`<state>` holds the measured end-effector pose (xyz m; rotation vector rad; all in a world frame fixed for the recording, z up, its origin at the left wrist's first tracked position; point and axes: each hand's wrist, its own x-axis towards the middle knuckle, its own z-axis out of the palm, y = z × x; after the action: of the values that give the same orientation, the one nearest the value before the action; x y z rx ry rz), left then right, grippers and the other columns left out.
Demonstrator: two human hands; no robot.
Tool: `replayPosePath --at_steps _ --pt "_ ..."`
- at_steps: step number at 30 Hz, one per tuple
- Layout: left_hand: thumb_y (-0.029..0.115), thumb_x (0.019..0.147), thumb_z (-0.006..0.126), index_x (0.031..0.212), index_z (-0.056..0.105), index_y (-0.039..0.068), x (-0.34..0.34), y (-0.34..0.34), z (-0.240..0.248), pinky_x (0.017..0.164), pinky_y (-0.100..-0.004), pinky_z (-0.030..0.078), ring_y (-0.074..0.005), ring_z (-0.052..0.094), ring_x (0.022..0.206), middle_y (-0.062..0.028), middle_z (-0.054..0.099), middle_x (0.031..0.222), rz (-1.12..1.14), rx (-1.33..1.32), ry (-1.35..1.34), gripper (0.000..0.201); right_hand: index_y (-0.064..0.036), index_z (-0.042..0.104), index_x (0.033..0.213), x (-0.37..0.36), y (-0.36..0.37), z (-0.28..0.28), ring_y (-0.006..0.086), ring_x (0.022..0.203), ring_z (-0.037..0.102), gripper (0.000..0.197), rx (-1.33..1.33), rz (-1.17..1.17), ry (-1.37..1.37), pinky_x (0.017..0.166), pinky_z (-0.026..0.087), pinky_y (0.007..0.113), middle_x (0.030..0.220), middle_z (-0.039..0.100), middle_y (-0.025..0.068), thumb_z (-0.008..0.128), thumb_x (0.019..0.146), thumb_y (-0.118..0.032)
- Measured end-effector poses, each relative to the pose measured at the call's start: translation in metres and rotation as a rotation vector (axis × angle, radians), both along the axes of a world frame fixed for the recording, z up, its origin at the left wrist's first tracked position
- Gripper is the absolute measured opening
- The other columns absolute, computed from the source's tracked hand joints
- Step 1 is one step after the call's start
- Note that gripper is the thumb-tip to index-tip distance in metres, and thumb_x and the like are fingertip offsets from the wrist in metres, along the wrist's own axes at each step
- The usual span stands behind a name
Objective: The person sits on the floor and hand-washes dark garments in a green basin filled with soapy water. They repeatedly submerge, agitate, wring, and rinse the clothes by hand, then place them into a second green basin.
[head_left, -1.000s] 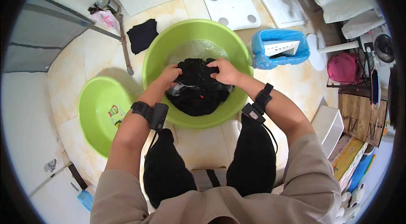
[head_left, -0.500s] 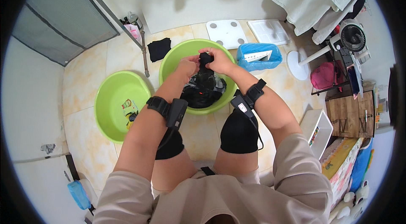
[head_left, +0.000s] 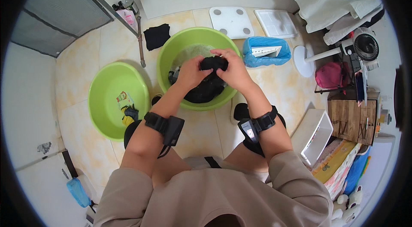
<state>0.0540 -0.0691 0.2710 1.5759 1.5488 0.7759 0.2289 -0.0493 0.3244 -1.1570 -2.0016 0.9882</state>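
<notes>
Over the larger green basin (head_left: 166, 53), both hands grip a bunched piece of wet-looking black cloth (head_left: 213, 63). My left hand (head_left: 191, 72) holds its left end, fingers curled into the fabric. At the other end my right hand (head_left: 234, 70) is closed on it, thumb below and fingers over the top. Below them a heap of black and grey laundry (head_left: 205, 93) lies in the basin, with cloudy, sudsy water (head_left: 195, 51) showing behind it. What kind of garment the held cloth is, I cannot tell.
A second green basin (head_left: 105, 92) on the left holds a small dark and yellow cloth (head_left: 129, 114). Behind lie a folded black cloth (head_left: 156, 37), a metal pole (head_left: 140, 42) and a white scale (head_left: 231, 21). A blue-lined bin (head_left: 266, 60) and a fan (head_left: 365, 45) stand right.
The black cloth has gone from hanging upright to a wide bunch between my hands. My knees have spread apart, and the view has shifted so the basins sit slightly higher and further left.
</notes>
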Motion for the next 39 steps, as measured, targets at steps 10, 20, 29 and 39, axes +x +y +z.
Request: replayPosePath --at_steps 10,20,29,39 --pt "0.03 0.095 0.059 0.118 0.056 0.003 0.001 0.01 -0.006 0.069 -0.0252 0.048 -0.0108 0.058 0.084 -0.0005 0.063 0.102 0.175 -0.133 -0.564 0.035 0.0051 0.062 0.1 -0.004 0.043 -0.029 0.017 0.085 0.062 0.027 -0.129 0.104 -0.104 0.078 0.049 0.031 0.083 0.065 0.0124 0.071 0.075 0.001" --pt "0.026 0.095 0.054 0.125 0.049 0.005 -0.007 0.025 0.012 0.061 -0.0227 0.046 -0.0073 0.057 0.079 -0.0017 0.06 0.097 0.48 -0.441 -0.846 0.036 -0.0002 0.063 0.089 -0.012 0.075 -0.034 0.0042 0.071 0.047 0.024 -0.483 0.078 -0.07 0.065 0.042 0.023 0.074 0.054 -0.0057 0.056 0.097 -0.021" --pt "0.01 0.08 0.05 0.112 0.06 0.002 -0.007 0.058 0.002 0.09 -0.0416 0.045 -0.0362 0.06 0.102 -0.0244 0.062 0.108 0.033 0.056 -0.095 0.034 0.0002 0.063 0.097 -0.024 0.055 -0.042 0.0091 0.076 0.05 0.023 -0.412 0.001 0.312 0.072 0.043 0.026 0.08 0.059 0.0009 0.053 0.098 -0.02" --pt "0.016 0.078 0.066 0.108 0.06 -0.002 0.016 0.06 0.022 0.087 -0.046 0.046 -0.0412 0.059 0.1 -0.0251 0.063 0.102 -0.228 0.016 0.165 0.035 -0.0006 0.064 0.093 0.002 0.055 -0.053 0.0079 0.076 0.052 0.019 -0.441 -0.073 0.37 0.07 0.044 0.024 0.081 0.059 -0.0005 0.057 0.096 -0.018"
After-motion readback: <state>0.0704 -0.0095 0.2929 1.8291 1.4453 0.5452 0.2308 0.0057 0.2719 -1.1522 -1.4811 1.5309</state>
